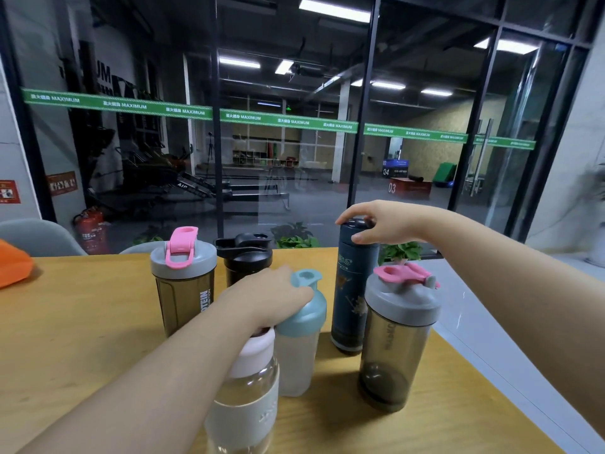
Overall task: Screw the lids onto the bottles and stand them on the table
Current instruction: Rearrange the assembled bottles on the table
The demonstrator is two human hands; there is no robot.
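Bottles, six in all, stand upright on a wooden worktop (82, 322) near its right edge, every one with its lid on.

Two smoky translucent shakers carry grey lids with pink flip caps, one at the back left (183, 283), one nearest the right edge (397, 339). A black shaker (247, 260) stands behind; a frosted shaker (299, 348) wears a teal lid; a clear bottle (244, 394) at the front has a pale pink lid and a light sleeve. The tall dark blue flask (355, 290) is an opaque cylinder with a printed pattern. The left hand (268, 296) lies over the pink and teal lids; whether it grasps either I cannot tell. The right hand (376, 224) grips the flask's cap between curled fingers and thumb.
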